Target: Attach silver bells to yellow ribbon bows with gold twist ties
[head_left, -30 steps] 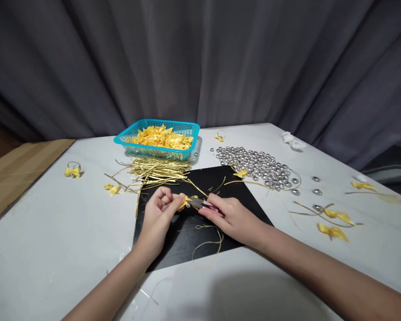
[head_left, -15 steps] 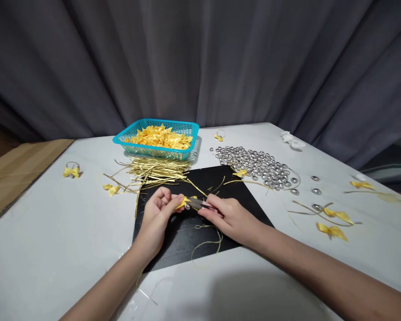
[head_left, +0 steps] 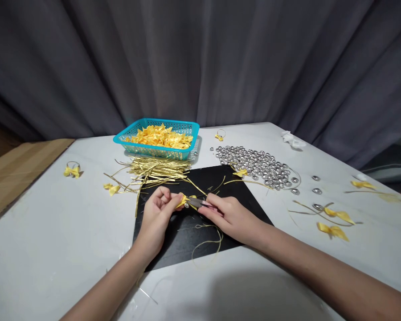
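Note:
My left hand (head_left: 158, 213) pinches a yellow ribbon bow (head_left: 181, 202) between thumb and fingers, above the black mat. A small silver bead (head_left: 186, 205) shows at the bow's lower edge. My right hand (head_left: 230, 215) is closed around pink-handled snips (head_left: 195, 203), with their grey metal tips pointing left against the bow. Most of the handle is hidden in the palm. Below my hands, a thin gold thread (head_left: 207, 242) lies in loops on the black mat (head_left: 167, 254).
Beyond my hands stand a blue basket (head_left: 120, 139) of yellow bows and a pile of gold wire strips (head_left: 158, 168). Silver beads (head_left: 254, 162) are heaped at the right. Loose bows (head_left: 334, 231) and a bow on a ring (head_left: 71, 171) lie toward the sides.
Almost nothing differs. Both hands keep the same grip on the bow and the snips, and the view has shifted very slightly.

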The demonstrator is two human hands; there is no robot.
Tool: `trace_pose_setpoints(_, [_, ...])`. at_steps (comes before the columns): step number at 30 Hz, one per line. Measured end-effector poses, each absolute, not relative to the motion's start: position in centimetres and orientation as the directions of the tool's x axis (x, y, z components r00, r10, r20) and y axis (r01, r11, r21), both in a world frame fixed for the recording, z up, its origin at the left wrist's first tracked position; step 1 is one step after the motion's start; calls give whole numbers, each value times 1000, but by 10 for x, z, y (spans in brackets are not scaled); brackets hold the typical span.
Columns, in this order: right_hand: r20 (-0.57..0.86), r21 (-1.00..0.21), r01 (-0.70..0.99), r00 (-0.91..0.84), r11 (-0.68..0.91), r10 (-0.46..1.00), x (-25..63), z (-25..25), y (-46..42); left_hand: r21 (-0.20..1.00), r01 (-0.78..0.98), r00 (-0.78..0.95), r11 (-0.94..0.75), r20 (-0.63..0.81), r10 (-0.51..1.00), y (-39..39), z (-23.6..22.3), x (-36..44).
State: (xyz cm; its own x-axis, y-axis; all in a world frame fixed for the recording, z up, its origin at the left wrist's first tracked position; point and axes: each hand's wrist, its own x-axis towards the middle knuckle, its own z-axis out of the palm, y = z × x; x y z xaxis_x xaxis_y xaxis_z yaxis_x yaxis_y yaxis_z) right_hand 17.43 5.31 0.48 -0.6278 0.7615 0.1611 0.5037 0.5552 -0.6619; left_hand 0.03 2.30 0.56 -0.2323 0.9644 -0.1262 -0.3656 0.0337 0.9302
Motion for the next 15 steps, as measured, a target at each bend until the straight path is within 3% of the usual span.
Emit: trace_pose_setpoints(15, [168, -646, 497, -648, 579, 743, 173, 5, 54, 933, -353, -204, 70, -150, 968, 22, 6, -1])
